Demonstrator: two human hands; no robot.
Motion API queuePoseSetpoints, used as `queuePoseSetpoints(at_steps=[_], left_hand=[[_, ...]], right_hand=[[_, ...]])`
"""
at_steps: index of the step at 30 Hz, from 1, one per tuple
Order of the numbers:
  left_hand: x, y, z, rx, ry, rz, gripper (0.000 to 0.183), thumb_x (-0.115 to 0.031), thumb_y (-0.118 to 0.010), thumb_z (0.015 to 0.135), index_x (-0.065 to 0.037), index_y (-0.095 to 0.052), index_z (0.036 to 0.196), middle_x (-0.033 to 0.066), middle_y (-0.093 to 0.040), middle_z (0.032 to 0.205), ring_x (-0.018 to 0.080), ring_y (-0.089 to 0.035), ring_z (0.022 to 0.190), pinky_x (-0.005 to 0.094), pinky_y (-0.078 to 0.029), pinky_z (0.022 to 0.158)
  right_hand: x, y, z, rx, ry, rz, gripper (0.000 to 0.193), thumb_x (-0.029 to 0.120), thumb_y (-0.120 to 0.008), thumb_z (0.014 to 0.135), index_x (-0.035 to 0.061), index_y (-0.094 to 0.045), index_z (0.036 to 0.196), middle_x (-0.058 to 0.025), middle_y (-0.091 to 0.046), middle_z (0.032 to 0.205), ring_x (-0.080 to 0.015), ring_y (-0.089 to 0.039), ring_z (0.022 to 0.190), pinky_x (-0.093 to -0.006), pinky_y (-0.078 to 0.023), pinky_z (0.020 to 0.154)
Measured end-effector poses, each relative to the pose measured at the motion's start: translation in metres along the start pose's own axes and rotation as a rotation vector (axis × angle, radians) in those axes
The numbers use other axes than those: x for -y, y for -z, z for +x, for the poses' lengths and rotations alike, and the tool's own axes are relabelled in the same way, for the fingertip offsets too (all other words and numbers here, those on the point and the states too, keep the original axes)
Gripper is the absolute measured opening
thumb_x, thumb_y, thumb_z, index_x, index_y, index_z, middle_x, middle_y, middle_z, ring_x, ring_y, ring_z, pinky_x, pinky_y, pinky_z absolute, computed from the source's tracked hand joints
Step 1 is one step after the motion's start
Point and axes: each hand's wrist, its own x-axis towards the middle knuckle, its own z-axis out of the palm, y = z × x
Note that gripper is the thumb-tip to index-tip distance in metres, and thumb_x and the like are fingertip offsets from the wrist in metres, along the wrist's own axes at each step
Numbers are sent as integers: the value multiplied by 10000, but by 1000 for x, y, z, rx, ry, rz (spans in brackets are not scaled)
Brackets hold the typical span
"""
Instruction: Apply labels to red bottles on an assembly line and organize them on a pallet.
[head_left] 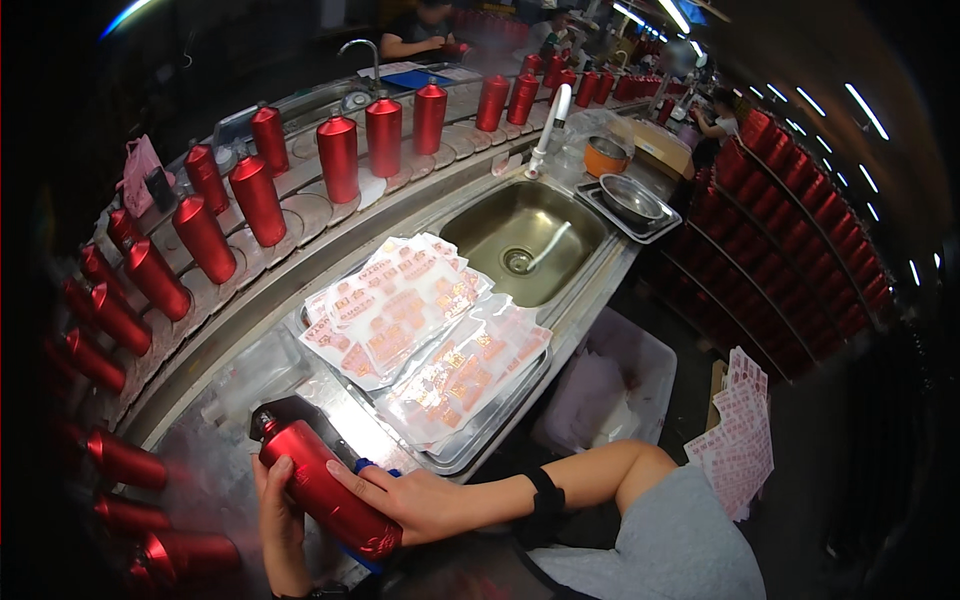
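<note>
A glossy red bottle [318, 476] with a narrow dark neck lies tilted between my hands at the near edge of the worktop. My left hand [277, 500] grips it from the left, near the shoulder. My right hand [410, 500] holds its lower right side, fingers along the body. Something blue [372, 468], perhaps cloth, shows beside my right fingers. Beyond the hands, a metal tray [455, 462] bears overlapping sheets of pink and orange printed transfers [400, 310]. The bottle's underside is hidden.
A curved conveyor [290, 215] carries several upright red bottles [384, 138] along the far side. Right of the sheets is a steel sink [480, 225] with a white faucet [548, 130]. A metal bowl [632, 198], a plastic tub [655, 370] and a rack of red bottles [770, 240] stand right.
</note>
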Motion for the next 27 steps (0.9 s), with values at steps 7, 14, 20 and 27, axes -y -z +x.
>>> queuePoseSetpoints(at_steps=[7, 14, 20, 27], left_hand=[[-11, -1, -11, -177, 55, 363, 545, -290, -665, 937, -94, -425, 1386, 78, -566, 1229, 161, -598, 1046, 283, -534, 795], [14, 28, -3, 139, 62, -179, 500, -351, -568, 1005, -86, -413, 1401, 51, -572, 1285, 177, -584, 1145, 377, -463, 1004], [1, 27, -21, -106, -60, 187, 510, -286, -589, 1000, -81, -385, 1421, 95, -580, 1243, 176, -579, 1129, 333, -466, 962], [1, -17, -37, -166, -99, 375, 841, -103, -745, 847, -75, -204, 1491, 139, -576, 1260, 210, -582, 1143, 333, -468, 971]], right_hand=[[2, 11, -3, 42, 0, -5, 1117, 254, -751, 763, 74, -8, 1578, -190, -485, 1184, -376, -643, 791, -428, -549, 585], [-4, 9, -3, 58, -50, -44, 1143, 164, -750, 711, 59, -7, 1573, -223, -460, 1317, -397, -649, 814, -423, -555, 591], [0, 5, 0, 27, -10, -26, 1126, 170, -751, 720, 48, -23, 1570, -251, -438, 1352, -410, -651, 813, -435, -552, 580], [10, 13, -2, 69, 54, -123, 1069, 232, -777, 720, 102, -147, 1574, -243, -384, 1400, -421, -647, 888, -444, -563, 645]])
